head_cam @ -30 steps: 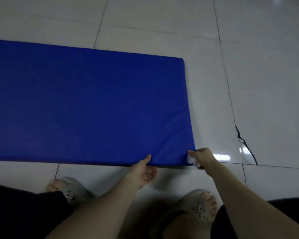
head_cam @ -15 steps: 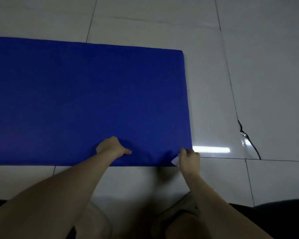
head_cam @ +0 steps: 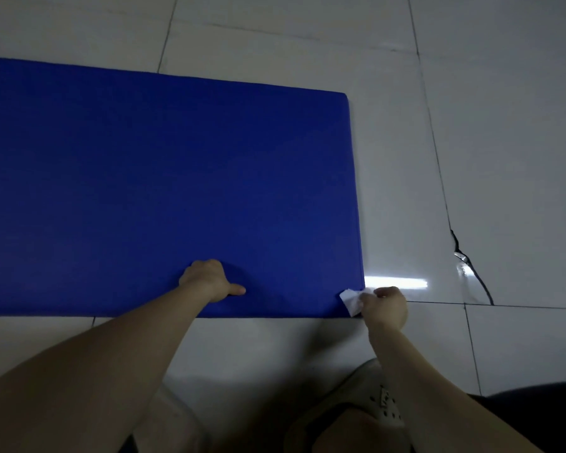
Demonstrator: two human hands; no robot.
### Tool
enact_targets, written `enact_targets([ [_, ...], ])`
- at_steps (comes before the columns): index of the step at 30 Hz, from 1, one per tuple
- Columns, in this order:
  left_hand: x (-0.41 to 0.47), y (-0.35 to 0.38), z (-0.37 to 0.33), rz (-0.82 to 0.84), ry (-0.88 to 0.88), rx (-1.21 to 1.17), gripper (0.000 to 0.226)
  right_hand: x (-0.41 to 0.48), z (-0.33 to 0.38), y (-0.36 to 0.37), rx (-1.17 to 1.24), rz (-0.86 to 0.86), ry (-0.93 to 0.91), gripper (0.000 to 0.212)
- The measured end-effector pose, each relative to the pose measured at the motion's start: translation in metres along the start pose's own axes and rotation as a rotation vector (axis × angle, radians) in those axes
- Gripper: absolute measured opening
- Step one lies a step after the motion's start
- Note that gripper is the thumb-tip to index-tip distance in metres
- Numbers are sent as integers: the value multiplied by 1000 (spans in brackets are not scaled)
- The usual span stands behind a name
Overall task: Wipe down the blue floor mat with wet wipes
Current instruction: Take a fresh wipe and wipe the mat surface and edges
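Mat (head_cam: 177, 191) lies flat on tiled floor (head_cam: 487, 142). Left hand (head_cam: 209, 281) presses its near edge, fingers curled under, thumb out, holding nothing. Right hand (head_cam: 388, 305) pinches a white wipe (head_cam: 350, 302) against the mat's near right corner. A pale sandal (head_cam: 384, 403) shows below the right forearm.

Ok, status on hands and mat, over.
Left hand rests on the blue padded floor mat near its front edge. Right hand pinches white wet wipe at mat's near right corner. Nothing else on mat.
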State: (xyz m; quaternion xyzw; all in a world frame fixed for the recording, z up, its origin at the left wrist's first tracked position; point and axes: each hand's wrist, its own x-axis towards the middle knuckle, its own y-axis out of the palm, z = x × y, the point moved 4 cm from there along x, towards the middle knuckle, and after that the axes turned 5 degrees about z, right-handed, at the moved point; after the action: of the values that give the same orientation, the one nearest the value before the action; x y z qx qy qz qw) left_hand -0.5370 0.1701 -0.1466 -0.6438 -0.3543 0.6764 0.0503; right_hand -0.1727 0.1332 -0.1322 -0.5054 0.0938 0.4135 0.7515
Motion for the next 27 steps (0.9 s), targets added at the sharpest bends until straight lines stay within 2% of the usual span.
enact_targets([
  [3,2,-1,0,2,10,10,70,-11,-1,11,25,-29,26,4],
  [4,3,-1,0,4,14,16,70,-19,2,15,37,-41,0,8],
  [6,5,-1,0,7,16,26,70,-31,6,33,31,-50,-105,15],
  [9,6,-1,1,3,15,31,71,-55,16,65,-101,5,-252,16],
  [11,7,-2,0,-3,8,45,72,-68,19,79,-159,63,-314,8],
  [13,7,-2,0,-2,9,55,72,-72,21,87,-196,135,-373,15],
  [17,5,-4,-2,12,2,73,74,-95,34,112,-302,380,-601,2],
  [19,5,-4,-3,7,-5,76,75,-112,39,128,-400,476,-750,5],
  [20,5,-4,-3,5,-8,73,76,-117,39,133,-461,501,-776,13],
  [23,6,-3,-2,5,-8,69,78,-107,40,130,-592,483,-756,32],
  [27,7,-2,0,19,2,33,72,-57,33,84,-564,306,-601,25],
])
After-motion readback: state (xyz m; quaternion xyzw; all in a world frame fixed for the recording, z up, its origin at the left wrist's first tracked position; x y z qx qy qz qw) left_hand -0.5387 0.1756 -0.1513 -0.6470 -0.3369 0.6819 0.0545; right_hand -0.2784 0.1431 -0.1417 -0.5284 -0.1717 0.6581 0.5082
